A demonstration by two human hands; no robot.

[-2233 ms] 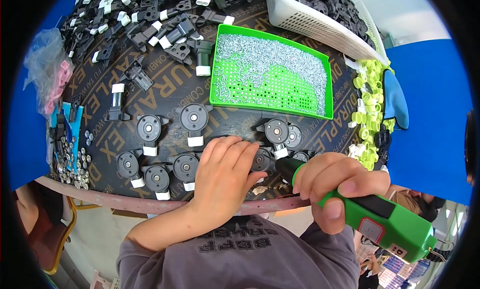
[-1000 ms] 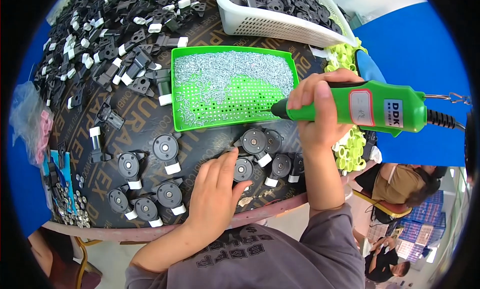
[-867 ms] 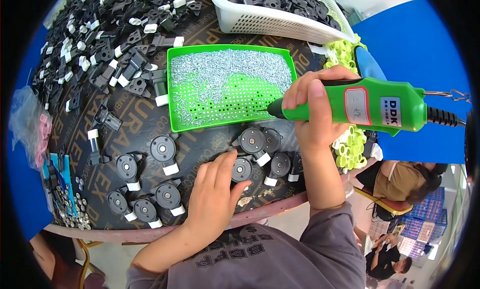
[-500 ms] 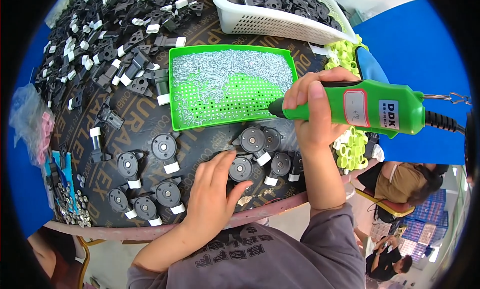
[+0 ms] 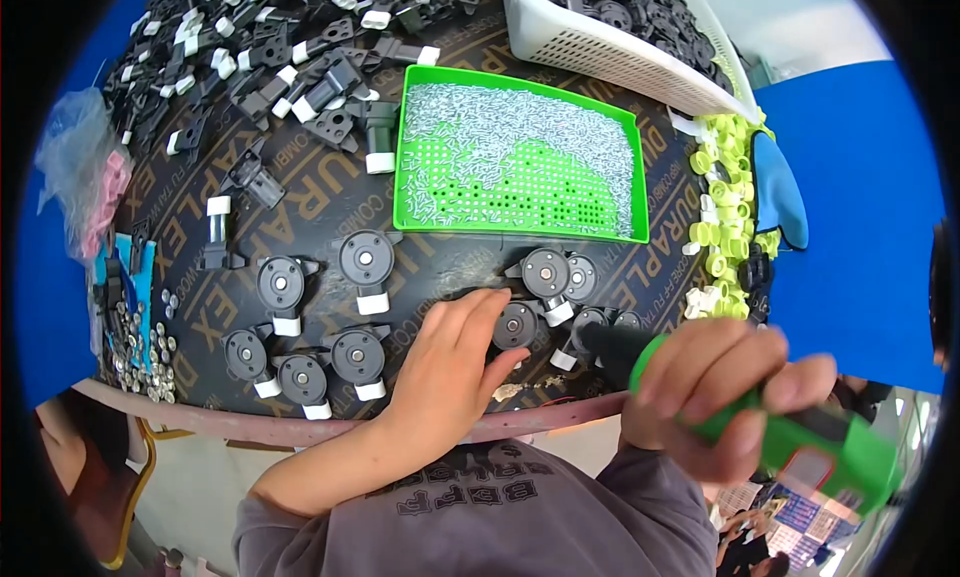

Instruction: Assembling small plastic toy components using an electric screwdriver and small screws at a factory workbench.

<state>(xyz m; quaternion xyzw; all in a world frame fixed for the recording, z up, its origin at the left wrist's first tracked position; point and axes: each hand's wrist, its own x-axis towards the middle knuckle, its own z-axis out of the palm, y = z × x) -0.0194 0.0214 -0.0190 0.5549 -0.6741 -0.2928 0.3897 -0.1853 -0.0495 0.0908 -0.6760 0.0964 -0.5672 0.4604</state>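
With thumb and fingers curved around its left side, my left hand steadies a round black plastic part on the table. My right hand is closed on a green electric screwdriver, blurred by motion. The screwdriver's dark nose points left, over the black parts beside my left hand; its tip cannot be made out. Another round black part with a white end lies just beyond my left fingertips, overlapping a similar one. Behind them is a green perforated tray holding many small silver screws.
Several round black assemblies lie left of my left hand. A heap of black-and-white pieces covers the far left. A white basket of black parts stands at the back. Yellow-green rings lie right; small metal pieces lie near left.
My right hand has brought the screwdriver from the tray's right side down toward the near right edge. My left hand stays at the same round part. The whole view has shifted.
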